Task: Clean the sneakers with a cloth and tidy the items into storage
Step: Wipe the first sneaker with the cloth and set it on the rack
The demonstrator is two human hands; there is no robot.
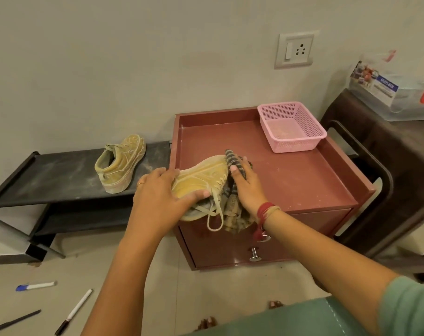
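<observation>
Sneaker [201, 180] being wiped at frame centre, above the red cabinet [327, 151].
Left hand [157, 197] is gripping it; right hand [247, 187] is pressing a striped cloth [232, 207] flat against it. Next, likely turning it.

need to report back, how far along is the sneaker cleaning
Nothing looks finished yet. In hand: the left hand holds one sneaker, the right hand presses the cloth on it. Left: the other sneaker on the rack looks dusty, and pens lie on the floor.
</observation>
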